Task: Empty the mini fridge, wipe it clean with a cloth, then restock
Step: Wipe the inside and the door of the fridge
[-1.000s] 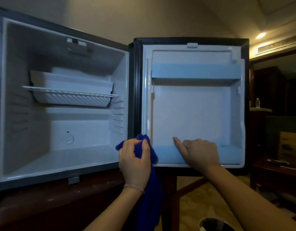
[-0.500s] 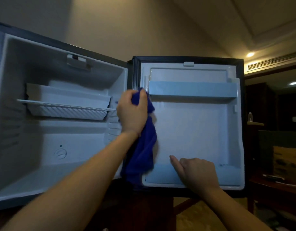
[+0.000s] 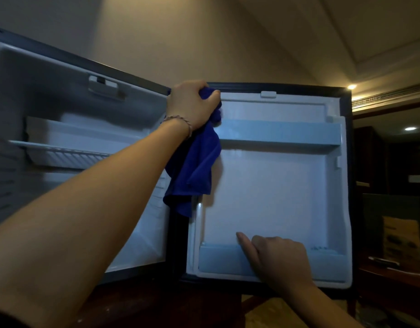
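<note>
Up the hinge side of the open door goes the left hand (image 3: pixel 192 104): a second ago it was low, beside the bottom door shelf, half a second ago it was level with the upper door shelf (image 3: pixel 280 134), and now it sits at the door's top inner corner, its fingers curled tight round a bunched blue cloth (image 3: pixel 194 166) whose loose tail hangs down over the seam between cabinet and door. That reads as one long upward wipe along the door's inner edge, so the cleaning step is in hand and, by my judgement, the door liner (image 3: pixel 270 195) is being worked from its left margin. Nothing has shifted with the right hand (image 3: pixel 278 255); it rests on the front lip of the lower door shelf (image 3: pixel 218 259) as before, index finger laid straight along the liner and the other fingers loosely bent over the lip, holding nothing, apparently steadying the door. Inside the mini fridge (image 3: pixel 69 110) the wire rack (image 3: pixel 60 151) stands bare and both door shelves carry nothing I can see, so emptying looks done and restocking not begun. Compared with the earlier frames the head has tipped upward too, showing more ceiling and less of the wooden stand below.
</note>
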The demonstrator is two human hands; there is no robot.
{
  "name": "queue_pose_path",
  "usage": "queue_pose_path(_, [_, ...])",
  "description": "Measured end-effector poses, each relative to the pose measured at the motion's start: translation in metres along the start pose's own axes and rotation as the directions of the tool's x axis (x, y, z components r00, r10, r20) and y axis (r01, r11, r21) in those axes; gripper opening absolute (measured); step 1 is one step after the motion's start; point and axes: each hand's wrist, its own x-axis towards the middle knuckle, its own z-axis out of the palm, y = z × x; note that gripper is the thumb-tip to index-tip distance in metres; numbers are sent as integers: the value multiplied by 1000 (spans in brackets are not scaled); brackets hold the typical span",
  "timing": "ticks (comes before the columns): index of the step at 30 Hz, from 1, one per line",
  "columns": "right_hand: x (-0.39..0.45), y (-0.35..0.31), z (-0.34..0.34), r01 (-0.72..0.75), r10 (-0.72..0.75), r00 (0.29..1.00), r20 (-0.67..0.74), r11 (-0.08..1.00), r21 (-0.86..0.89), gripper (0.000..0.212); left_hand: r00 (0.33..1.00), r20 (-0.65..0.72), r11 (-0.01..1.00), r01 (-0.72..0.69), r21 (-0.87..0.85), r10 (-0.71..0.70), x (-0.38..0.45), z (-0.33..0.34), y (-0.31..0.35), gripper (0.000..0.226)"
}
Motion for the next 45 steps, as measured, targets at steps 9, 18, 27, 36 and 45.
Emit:
queue_pose_path(9, [-5, 5, -9, 258, -189, 942, 276, 936, -241, 43, 946, -106, 890, 245, -386, -306, -116, 6, -24, 27])
queue_pose_path(18, [-3, -2, -13, 201, -127, 947, 296, 952, -232, 45, 925, -74, 848, 306, -432, -372, -277, 12, -58, 14])
queue_pose_path(27, [-5, 6, 8, 84, -57, 986, 153, 982, -170, 57, 928, -108, 874, 289, -391, -355, -273, 12, -56, 15])
queue_pose_path(36, [-3, 5, 3, 1, -1, 1000, 14, 1000, -15, 70, 964, -238, 971, 62, -229, -118, -150, 14, -28, 21])
queue_pose_path(45, [-3, 14, -1, 17, -23, 989, 146, 999, 41, 80, 935, -292, 979, -200, 35, 201, -179, 16, -25, 15])
